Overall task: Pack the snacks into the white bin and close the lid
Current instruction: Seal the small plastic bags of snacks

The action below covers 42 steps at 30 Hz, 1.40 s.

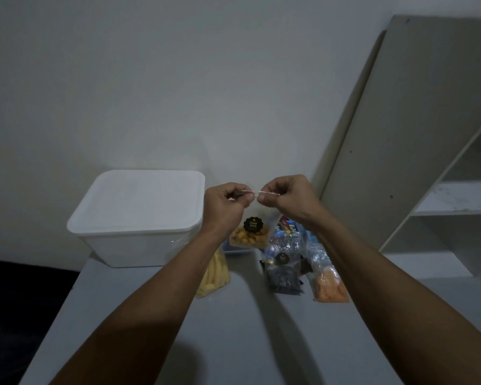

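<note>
White bin (128, 245): rectangular, translucent white, at the far left of the table (150, 329), close to the wall. Lid (139, 201) seated on top.

Clear snack bag (252, 234): held up above the table to the right of the bin, hanging from its top edge; orange-yellow round pieces inside, dark round label on the front.

Left hand (225, 202): grip closed in a pinch on the bag's top edge, fingers curled.

Right hand (286, 197): grip likewise pinched on the same top edge, just beside the left hand.

Bag of pale yellow sticks (214, 276): lying on the table in front of the bin's right corner, partly under the left forearm.

Dark snack packet (283, 276): on the table, centre right.

Bag of orange pieces (331, 287): just right of the dark packet, touching it or nearly so.

Blue and red packets (288, 226): behind these, partly hidden by the right wrist.

Shelf unit (456, 195): pale, at the right of the table.
</note>
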### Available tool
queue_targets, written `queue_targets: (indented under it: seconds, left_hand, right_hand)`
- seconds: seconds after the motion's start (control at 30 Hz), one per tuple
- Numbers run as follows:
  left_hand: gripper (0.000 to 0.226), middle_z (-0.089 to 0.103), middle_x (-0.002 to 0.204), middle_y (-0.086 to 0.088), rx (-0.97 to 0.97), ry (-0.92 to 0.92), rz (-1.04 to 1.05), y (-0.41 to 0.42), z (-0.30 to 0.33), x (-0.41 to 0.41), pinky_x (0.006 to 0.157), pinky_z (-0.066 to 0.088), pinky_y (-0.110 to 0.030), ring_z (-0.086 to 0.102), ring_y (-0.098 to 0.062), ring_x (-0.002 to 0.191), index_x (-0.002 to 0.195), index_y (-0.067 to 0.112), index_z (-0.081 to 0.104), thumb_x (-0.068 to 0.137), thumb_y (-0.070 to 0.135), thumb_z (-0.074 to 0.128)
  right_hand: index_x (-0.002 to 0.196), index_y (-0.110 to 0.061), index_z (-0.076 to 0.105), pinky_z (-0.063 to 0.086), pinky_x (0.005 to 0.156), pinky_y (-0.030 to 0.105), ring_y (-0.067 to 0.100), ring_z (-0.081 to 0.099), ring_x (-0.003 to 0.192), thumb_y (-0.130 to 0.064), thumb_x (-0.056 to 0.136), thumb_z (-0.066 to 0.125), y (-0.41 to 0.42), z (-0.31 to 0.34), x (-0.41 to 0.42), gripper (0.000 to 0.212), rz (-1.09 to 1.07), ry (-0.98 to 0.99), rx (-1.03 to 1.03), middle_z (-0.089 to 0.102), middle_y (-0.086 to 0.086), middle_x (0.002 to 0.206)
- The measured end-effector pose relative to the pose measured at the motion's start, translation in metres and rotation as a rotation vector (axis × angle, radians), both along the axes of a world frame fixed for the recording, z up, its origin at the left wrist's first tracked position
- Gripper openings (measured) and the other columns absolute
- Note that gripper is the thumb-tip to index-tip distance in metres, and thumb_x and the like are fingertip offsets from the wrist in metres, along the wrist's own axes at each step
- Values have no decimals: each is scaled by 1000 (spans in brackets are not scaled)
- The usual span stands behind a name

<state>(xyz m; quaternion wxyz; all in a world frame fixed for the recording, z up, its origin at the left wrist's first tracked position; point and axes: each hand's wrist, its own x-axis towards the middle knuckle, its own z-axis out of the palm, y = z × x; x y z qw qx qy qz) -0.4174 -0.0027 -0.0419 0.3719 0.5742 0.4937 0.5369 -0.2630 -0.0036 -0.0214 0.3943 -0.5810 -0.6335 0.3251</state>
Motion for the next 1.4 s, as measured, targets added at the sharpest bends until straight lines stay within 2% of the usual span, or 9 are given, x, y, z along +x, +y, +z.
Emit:
queue_targets:
  seconds: [0.2,0.4,0.5,0.63,0.73,0.9,1.03,1.13,1.4]
  left_hand:
    - [11,71,75,-6,-103,-125,-65,0,3,-10,64,57,-20,70,-11,64,86,2,73,78,-4,72]
    - [16,70,68,-3,-89,-93,-14,0,0,-8,68,60,-26,69,-14,63,74,10,72,76,-6,73]
    - [13,70,69,-6,-72,-92,-43,-1,0,-6,68,60,-26,68,-18,64,77,7,73,78,-5,71]
    - [15,69,69,-7,-44,-26,-42,0,-1,-8,68,60,-28,67,-20,66,75,10,72,78,-4,70]
    - [22,67,67,-6,-60,-69,3,5,-1,-13,69,60,-32,65,-21,66,70,14,69,78,-6,69]
    - [9,68,73,-5,-127,-33,-123,3,-1,-11,70,60,-36,64,-17,68,79,11,71,77,3,75]
    - [11,67,67,3,-89,49,-11,3,0,-9,63,53,-26,62,-13,64,73,17,72,76,8,77]
    - [12,68,67,0,-102,24,16,6,-2,-13,66,55,-29,63,-17,64,71,18,72,76,9,78]
    - [4,71,71,-8,-206,-132,-56,10,1,-23,73,61,-35,69,-16,64,79,8,73,77,5,75]
  right_hand:
    - [82,-8,75,56,65,42,21,61,69,-16,80,76,5,-2,7,8,-25,-13,10,72,19,83]
    - [82,-9,74,49,60,29,13,59,65,-13,82,74,5,-7,-1,4,37,-55,26,71,10,77]
    - [79,-12,74,50,60,26,14,60,64,-14,82,74,6,-9,-2,3,-2,-115,72,71,6,73]
    - [81,-13,76,56,66,31,17,67,72,-18,78,78,6,-9,0,6,-11,-98,71,73,3,77]
    - [81,-13,75,55,67,34,15,63,68,-19,78,79,6,-8,8,8,-32,-97,30,72,4,76]
    - [78,-13,76,55,62,31,13,62,63,-16,77,79,3,-6,6,5,-42,-148,62,71,3,71]
    - [82,-11,75,56,64,34,16,64,65,-19,75,80,3,-7,7,11,2,-111,29,72,5,74]
    - [81,-12,75,57,64,31,14,64,65,-18,76,79,3,-7,11,9,-4,-143,32,70,0,72]
    - [75,-13,74,58,66,37,20,64,66,-17,72,81,0,-1,22,9,-2,-59,-36,72,8,75]
